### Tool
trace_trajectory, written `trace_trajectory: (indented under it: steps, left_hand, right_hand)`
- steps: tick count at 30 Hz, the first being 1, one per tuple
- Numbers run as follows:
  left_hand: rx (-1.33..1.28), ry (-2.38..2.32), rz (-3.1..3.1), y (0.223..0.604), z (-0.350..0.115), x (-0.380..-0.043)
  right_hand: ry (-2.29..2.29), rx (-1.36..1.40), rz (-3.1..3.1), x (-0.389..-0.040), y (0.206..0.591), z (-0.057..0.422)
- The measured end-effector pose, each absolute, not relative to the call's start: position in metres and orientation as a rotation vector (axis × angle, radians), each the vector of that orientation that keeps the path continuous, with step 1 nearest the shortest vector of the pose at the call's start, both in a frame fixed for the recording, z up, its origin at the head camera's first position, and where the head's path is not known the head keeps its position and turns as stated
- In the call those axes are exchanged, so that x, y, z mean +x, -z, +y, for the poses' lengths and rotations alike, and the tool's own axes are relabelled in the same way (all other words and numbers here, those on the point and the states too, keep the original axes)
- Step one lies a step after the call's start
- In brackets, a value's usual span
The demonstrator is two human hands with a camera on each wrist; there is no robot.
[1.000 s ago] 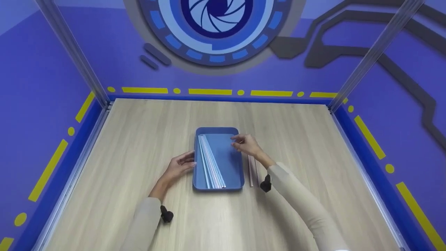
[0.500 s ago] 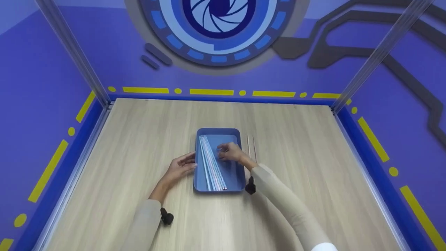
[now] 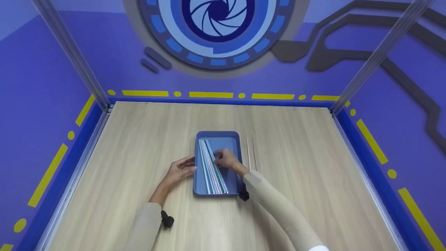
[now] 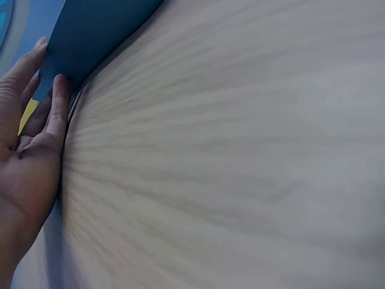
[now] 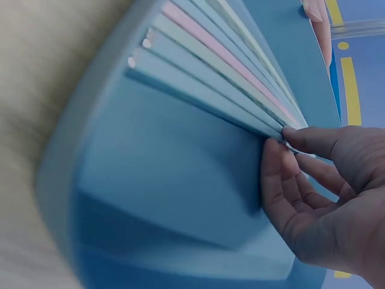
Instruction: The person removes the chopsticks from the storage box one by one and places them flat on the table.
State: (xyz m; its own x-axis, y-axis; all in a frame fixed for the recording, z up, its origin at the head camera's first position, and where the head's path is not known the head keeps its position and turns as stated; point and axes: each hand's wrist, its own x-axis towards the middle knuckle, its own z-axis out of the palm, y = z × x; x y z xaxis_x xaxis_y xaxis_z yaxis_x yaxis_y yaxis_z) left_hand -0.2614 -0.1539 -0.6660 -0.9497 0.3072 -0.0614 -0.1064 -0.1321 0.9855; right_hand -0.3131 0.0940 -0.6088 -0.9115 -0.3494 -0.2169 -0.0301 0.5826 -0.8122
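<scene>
A blue rectangular tray (image 3: 232, 184) holds several long thin pastel sticks (image 3: 212, 172), fanned along its left half. In the right wrist view they show as pale blue, green and pink sticks (image 5: 207, 39) with light ends. My right hand (image 3: 227, 159) reaches over the tray's right side. Its thumb and index finger pinch the outermost stick partway along, with the other fingers bent below. At the tray's left wall, my left hand (image 3: 178, 172) rests with fairly straight fingers; the left wrist view shows its fingertips (image 4: 62, 84) right at the blue wall.
Two more thin sticks (image 3: 248, 153) lie on the wooden table (image 3: 296, 167) just right of the tray, partly hidden by the right sleeve. Blue-purple panels (image 3: 115, 52) with metal posts enclose the table's back and sides.
My right hand has moved left and down from the tray's upper right edge to the sticks, where it now pinches one. My left hand has stayed at the tray's left wall.
</scene>
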Motion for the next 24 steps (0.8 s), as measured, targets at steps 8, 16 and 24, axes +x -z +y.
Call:
trace_trajectory:
  steps: [8,16,24]
  left_hand:
    - [0.179,-2.166,1.854,0.661,-0.152,-0.259]
    - [0.156,-2.172,1.886,0.664,-0.15,-0.253]
    - [0.162,-2.167,1.909,0.66,-0.149,-0.258]
  right_hand:
    - [1.194,-0.279,2.487,-0.304,0.6,0.101]
    - [1.184,-0.261,2.462,-0.302,0.6,0.102]
    - [1.012,-0.309,2.599,-0.306,0.598,0.101]
